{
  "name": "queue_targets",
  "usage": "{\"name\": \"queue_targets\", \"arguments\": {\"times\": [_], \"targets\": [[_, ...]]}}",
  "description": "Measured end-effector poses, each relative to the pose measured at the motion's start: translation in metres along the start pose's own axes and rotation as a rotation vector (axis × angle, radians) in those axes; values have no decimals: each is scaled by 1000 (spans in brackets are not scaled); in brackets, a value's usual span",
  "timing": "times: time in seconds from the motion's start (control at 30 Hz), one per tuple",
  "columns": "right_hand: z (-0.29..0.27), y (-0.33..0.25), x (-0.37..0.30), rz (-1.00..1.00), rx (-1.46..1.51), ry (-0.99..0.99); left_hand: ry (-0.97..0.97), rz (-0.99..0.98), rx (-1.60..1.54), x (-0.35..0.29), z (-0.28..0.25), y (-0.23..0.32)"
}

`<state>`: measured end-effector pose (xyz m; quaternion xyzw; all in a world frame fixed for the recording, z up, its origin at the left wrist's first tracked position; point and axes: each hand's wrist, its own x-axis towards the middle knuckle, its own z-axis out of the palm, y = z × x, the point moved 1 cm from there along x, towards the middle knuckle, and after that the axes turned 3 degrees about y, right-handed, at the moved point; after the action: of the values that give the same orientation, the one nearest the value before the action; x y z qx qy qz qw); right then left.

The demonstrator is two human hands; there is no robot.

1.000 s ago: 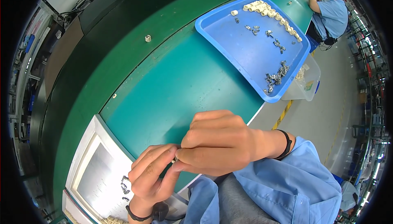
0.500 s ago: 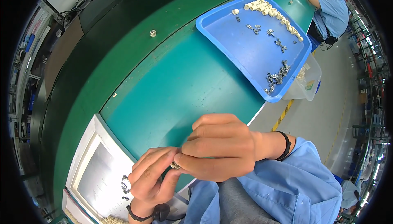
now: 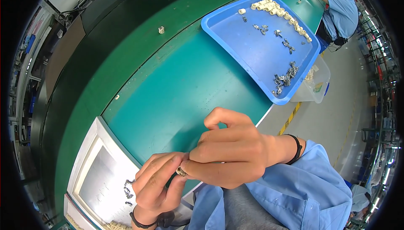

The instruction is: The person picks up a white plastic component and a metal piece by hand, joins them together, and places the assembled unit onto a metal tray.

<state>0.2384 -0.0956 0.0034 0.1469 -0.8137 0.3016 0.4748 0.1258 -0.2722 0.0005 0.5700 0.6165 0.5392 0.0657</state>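
Note:
My left hand (image 3: 156, 183) and my right hand (image 3: 229, 151) meet at the fingertips over the near edge of the green table (image 3: 168, 91). Between them they pinch a small metal part (image 3: 182, 171), mostly hidden by the fingers. A black band sits on each wrist. To the left, below my left hand, lies a white tray (image 3: 94, 175) holding a few small dark metal clips (image 3: 127, 186).
A blue tray (image 3: 235, 32) at the far right holds several metal clips (image 3: 285, 77) and a row of white cylindrical pieces (image 3: 273, 8). A clear bin (image 3: 316, 85) hangs beside it. One small white piece (image 3: 160, 30) stands on the dark belt. Another person in blue (image 3: 338, 9) works further along.
Both hands stay joined at the fingertips and have shifted slightly down. The view has drifted a little; the small white piece on the belt appears further right.

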Motion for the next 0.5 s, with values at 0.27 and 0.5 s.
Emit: {"name": "queue_targets", "arguments": {"times": [0.27,0.5], "targets": [[-1,3,0,29,28,-9,-16,-18,37,2,2,2],[1,5,1,70,54,-13,-17,-46,21,0,0,1]]}}
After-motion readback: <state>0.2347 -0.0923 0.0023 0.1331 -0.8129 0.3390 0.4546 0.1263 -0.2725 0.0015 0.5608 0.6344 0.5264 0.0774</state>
